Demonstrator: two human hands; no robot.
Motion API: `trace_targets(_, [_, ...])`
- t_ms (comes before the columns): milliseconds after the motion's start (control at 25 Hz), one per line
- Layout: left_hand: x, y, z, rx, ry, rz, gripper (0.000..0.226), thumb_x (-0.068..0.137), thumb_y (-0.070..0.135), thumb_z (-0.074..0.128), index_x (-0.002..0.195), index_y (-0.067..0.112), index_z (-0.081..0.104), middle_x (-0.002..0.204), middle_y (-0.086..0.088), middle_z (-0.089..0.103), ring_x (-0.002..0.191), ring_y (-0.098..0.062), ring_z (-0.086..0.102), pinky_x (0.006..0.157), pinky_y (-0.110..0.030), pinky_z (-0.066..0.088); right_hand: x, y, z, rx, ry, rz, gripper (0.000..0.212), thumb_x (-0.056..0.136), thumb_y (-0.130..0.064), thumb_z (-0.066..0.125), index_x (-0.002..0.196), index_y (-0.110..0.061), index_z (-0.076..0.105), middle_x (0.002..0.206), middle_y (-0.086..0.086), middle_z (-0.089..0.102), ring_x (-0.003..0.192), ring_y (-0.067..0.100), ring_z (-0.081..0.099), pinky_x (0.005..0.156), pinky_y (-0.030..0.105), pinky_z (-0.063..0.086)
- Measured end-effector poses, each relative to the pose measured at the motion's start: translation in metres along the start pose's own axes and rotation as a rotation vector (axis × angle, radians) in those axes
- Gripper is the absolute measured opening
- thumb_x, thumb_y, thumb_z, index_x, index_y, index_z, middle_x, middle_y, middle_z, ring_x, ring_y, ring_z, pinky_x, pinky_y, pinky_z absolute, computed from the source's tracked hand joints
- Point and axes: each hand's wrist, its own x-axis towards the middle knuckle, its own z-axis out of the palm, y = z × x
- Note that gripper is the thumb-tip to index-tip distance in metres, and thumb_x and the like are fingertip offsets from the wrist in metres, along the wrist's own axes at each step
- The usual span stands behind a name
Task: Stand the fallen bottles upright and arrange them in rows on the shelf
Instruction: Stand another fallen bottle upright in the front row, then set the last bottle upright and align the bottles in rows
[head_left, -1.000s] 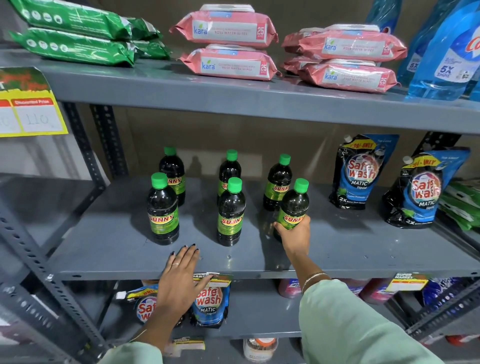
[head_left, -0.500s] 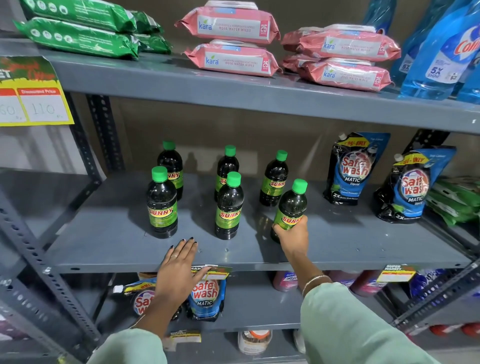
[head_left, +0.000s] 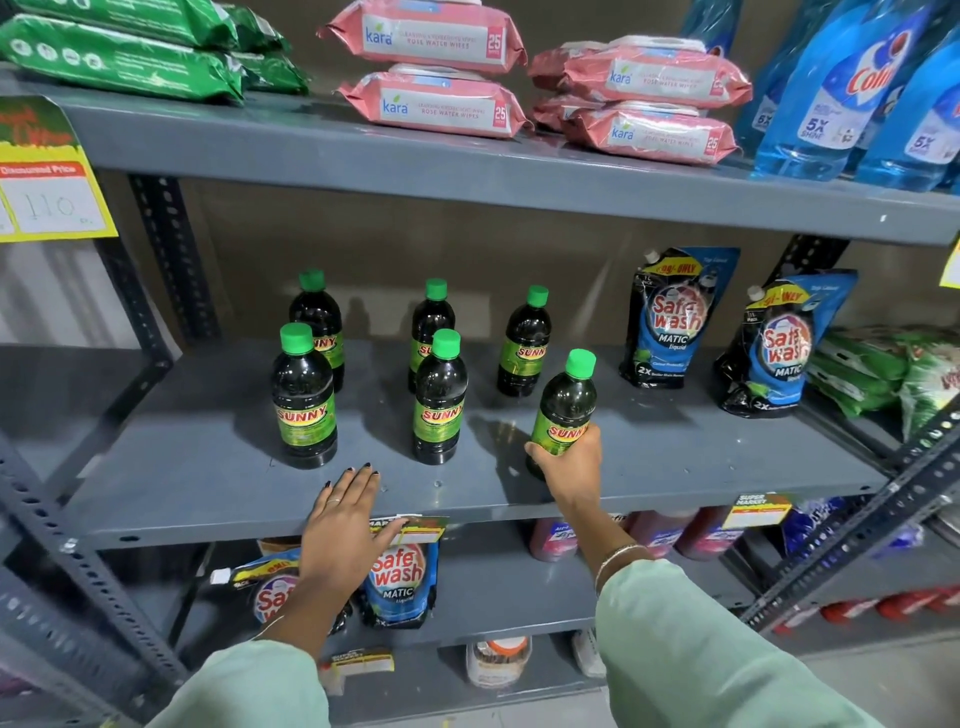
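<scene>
Several dark SUNNY bottles with green caps stand on the grey middle shelf (head_left: 208, 483). Three form a back row: left (head_left: 318, 322), middle (head_left: 431, 317) and right (head_left: 524, 348). Two more stand in front, one at the left (head_left: 304, 400) and one in the middle (head_left: 440, 400). My right hand (head_left: 569, 462) is shut on the lower body of a sixth bottle (head_left: 569, 405) at the front right, tilted slightly to the right. My left hand (head_left: 345, 519) lies flat, fingers together, on the shelf's front edge and holds nothing.
Two blue Safewash pouches (head_left: 672, 322) (head_left: 784, 348) lean at the shelf's right, green packs (head_left: 878, 374) beyond them. Pink wipes packs (head_left: 431, 67), green packs (head_left: 124, 57) and blue liquid bottles (head_left: 852, 88) fill the upper shelf. More pouches (head_left: 400, 582) sit below. Slotted uprights (head_left: 171, 244) flank the bay.
My right hand has drawn the held bottle a little forward and right, away from the back row. The left hand stays flat on the shelf edge.
</scene>
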Motion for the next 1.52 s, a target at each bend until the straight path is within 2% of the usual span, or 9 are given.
trace_targets(120, [-0.001,0.0,-0.001,0.002,0.008,0.006,0.069,0.081,0.053,0.054,0.133,0.008,0.042,0.14,-0.008,0.043,0.132,-0.023,0.034,0.108,-0.039,0.022,-0.019,-0.003,0.004,-0.081,0.169,0.0,0.081,0.064,-0.028,0.085,0.125,0.002,0.04,0.12,0.018,0.047,0.115,0.032,0.045,0.096,0.045,0.043])
trace_targets(240, [-0.001,-0.001,0.0,0.015,0.017,0.016,0.068,0.082,0.051,0.055,0.133,0.008,0.041,0.14,-0.009,0.043,0.132,-0.024,0.034,0.108,-0.04,0.021,-0.058,-0.011,0.026,-0.18,0.383,-0.04,0.068,0.074,-0.031,0.076,0.12,0.007,0.043,0.115,0.022,0.048,0.11,0.039,0.043,0.094,0.052,0.04])
trace_targets(360, [-0.005,-0.008,-0.003,0.015,0.028,-0.003,0.068,0.082,0.05,0.056,0.132,0.006,0.042,0.14,-0.01,0.043,0.131,-0.024,0.034,0.108,-0.041,0.022,-0.079,-0.026,0.052,-0.224,0.247,-0.213,0.058,0.078,-0.033,0.072,0.115,0.003,0.046,0.111,0.018,0.05,0.106,0.032,0.045,0.094,0.046,0.042])
trace_targets(440, [-0.008,-0.019,-0.006,0.012,0.033,-0.015,0.068,0.083,0.05,0.054,0.135,0.007,0.039,0.143,-0.008,0.039,0.133,-0.023,0.03,0.109,-0.04,0.019,-0.073,-0.039,0.067,-0.251,0.068,-0.283,0.068,0.075,-0.037,0.074,0.122,0.001,0.044,0.118,0.017,0.049,0.112,0.031,0.044,0.098,0.041,0.04])
trace_targets(640, [-0.019,-0.057,-0.02,0.017,0.031,-0.071,0.068,0.085,0.05,0.051,0.136,0.009,0.036,0.144,-0.008,0.037,0.135,-0.022,0.028,0.11,-0.038,0.019,-0.046,-0.065,0.098,-0.065,-0.254,-0.189,0.091,0.063,-0.021,0.085,0.136,-0.009,0.032,0.136,0.012,0.047,0.128,0.029,0.043,0.107,0.042,0.038])
trace_targets(800, [-0.021,-0.075,-0.027,-0.012,0.01,-0.053,0.064,0.088,0.044,0.051,0.138,0.01,0.032,0.147,-0.006,0.033,0.136,-0.02,0.025,0.111,-0.036,0.016,-0.043,-0.068,0.107,0.03,-0.233,-0.096,0.072,0.068,-0.011,0.08,0.126,-0.011,0.037,0.124,0.011,0.059,0.114,0.028,0.057,0.091,0.035,0.045])
trace_targets(1080, [-0.02,-0.076,-0.026,-0.031,0.032,-0.062,0.058,0.086,0.035,0.058,0.133,0.006,0.041,0.14,-0.01,0.042,0.131,-0.024,0.034,0.108,-0.039,0.023,-0.069,-0.064,0.099,0.034,-0.146,-0.082,0.058,0.069,-0.013,0.076,0.117,-0.015,0.042,0.116,0.006,0.061,0.103,0.025,0.06,0.076,0.03,0.043])
trace_targets(1400, [-0.021,-0.073,-0.029,-0.035,0.036,-0.069,0.058,0.088,0.037,0.054,0.135,0.007,0.038,0.142,-0.01,0.04,0.133,-0.023,0.032,0.109,-0.038,0.02,-0.08,-0.059,0.091,0.012,-0.144,-0.09,0.064,0.068,-0.013,0.078,0.121,-0.014,0.042,0.117,0.006,0.061,0.105,0.024,0.06,0.077,0.03,0.044])
trace_targets(1520, [-0.021,-0.071,-0.031,0.006,0.018,-0.053,0.061,0.09,0.042,0.047,0.139,0.01,0.03,0.147,-0.006,0.031,0.136,-0.019,0.024,0.111,-0.035,0.016,-0.087,-0.06,0.091,0.022,-0.125,-0.106,0.086,0.067,-0.018,0.082,0.136,-0.009,0.032,0.133,0.011,0.048,0.125,0.026,0.046,0.094,0.036,0.042])
